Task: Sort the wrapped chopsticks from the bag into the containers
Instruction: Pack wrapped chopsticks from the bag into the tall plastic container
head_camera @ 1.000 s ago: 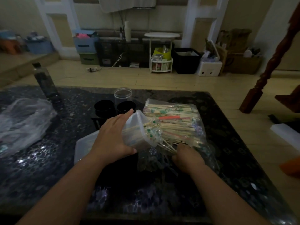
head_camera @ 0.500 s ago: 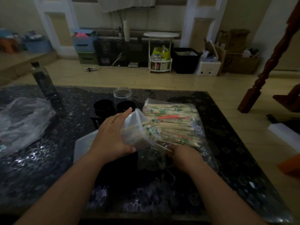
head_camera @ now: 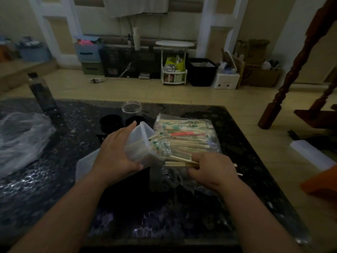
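Two hands: both of yours are in view, apart from each other, and each is closed on something.
Left hand (head_camera: 116, 152): your fingers and thumb wrap the translucent container (head_camera: 140, 145). The thumb lies on its near side and the fingertips reach over its far edge.
Translucent container: you hold it tipped on its side above the bench (head_camera: 54, 198), mouth facing right toward the bag. Green-printed sticks lie inside and poke out of the mouth.
Right hand (head_camera: 209, 168): your fingers curl round a small bundle (head_camera: 180, 162) of sticks. The bundle lies roughly level, with its left ends just beside the container mouth and its right ends showing past your knuckles.
Bag (head_camera: 213, 125): clear plastic, lying flat on the bench just right of the container. Its near edge is under your right hand.
Wrapped chopsticks (head_camera: 189, 143): most are packed lengthwise inside the bag, and one red wrapper (head_camera: 182, 133) lies among the pale ones.
Clear jar (head_camera: 131, 111): upright and open, behind the container.
Black cups (head_camera: 110, 123): two, side by side in front of the jar, near your left fingertips.
White plastic piece (head_camera: 83, 165): flat on the bench, partly under your left wrist.
Dark bottle (head_camera: 42, 94): upright at the far left of the bench.
Crumpled plastic (head_camera: 21, 136): loose at the left edge, well apart from your hands.
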